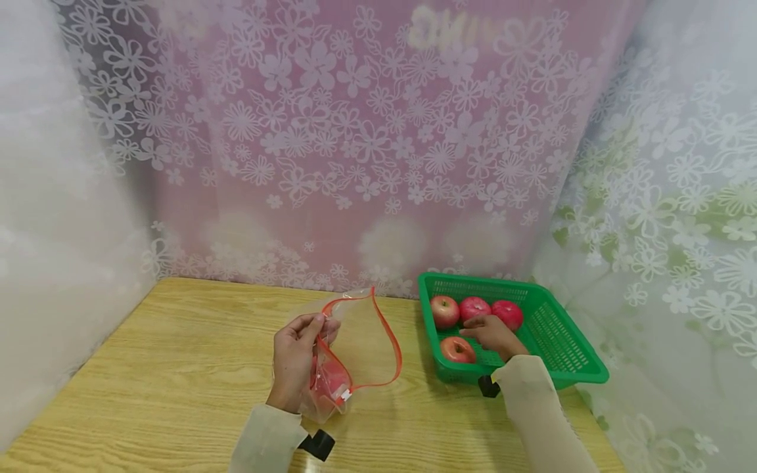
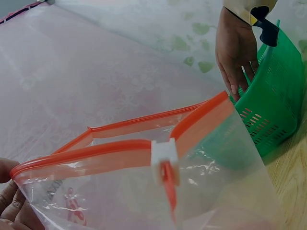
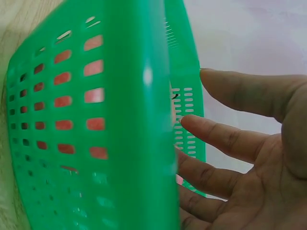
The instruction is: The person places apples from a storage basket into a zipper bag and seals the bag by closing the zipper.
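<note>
My left hand (image 1: 298,351) pinches the rim of a clear zipper bag (image 1: 361,341) between thumb and fingers. The bag has an orange zip edge, spread apart at the mouth, and a white slider (image 2: 164,155). Reddish print or contents show low in the bag; I cannot tell which. My right hand (image 1: 493,334) reaches over the near side of a green plastic basket (image 1: 568,328), fingers spread and extended in the right wrist view. Several red apples (image 1: 445,312) lie in the basket's left part. One apple (image 1: 458,350) sits near the right fingertips, which are partly hidden by the rim.
The basket stands at the right of a wooden table (image 1: 177,368). Flower-patterned plastic sheets (image 1: 367,144) hang behind and at the sides. A black band with a small device (image 1: 319,445) is on the left sleeve, another (image 1: 489,386) on the right.
</note>
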Available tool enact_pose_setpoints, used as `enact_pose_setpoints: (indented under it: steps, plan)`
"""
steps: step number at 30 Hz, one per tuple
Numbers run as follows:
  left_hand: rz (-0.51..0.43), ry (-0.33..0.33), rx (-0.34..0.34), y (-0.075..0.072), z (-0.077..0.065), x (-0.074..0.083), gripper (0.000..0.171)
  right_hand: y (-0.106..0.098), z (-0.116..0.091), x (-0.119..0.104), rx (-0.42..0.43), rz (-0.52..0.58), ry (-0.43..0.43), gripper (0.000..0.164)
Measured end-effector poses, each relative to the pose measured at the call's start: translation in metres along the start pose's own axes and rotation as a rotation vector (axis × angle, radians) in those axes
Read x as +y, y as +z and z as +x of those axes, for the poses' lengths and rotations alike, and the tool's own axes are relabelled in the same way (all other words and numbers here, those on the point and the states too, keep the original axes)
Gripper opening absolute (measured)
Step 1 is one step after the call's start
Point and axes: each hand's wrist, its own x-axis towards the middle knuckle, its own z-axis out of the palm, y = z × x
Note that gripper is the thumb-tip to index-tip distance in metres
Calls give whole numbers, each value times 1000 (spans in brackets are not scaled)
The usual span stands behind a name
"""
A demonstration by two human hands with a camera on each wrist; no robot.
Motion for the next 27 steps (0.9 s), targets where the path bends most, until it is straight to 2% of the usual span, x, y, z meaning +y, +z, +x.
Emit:
enact_pose_setpoints:
  steps: [5, 11, 14, 27]
  plan:
    - [-2, 15, -9, 0, -1, 0, 27, 3, 2, 2, -2, -4, 14, 46]
    - [-9, -37, 9, 3, -1, 6, 25, 3, 6, 8, -22, -32, -6, 51]
    - [-17, -55, 14, 3, 0, 7, 25, 6, 8, 13, -23, -11, 4, 50]
    - [14, -53, 16, 1, 1, 6, 23, 16, 14, 24, -20, 31, 56, 50]
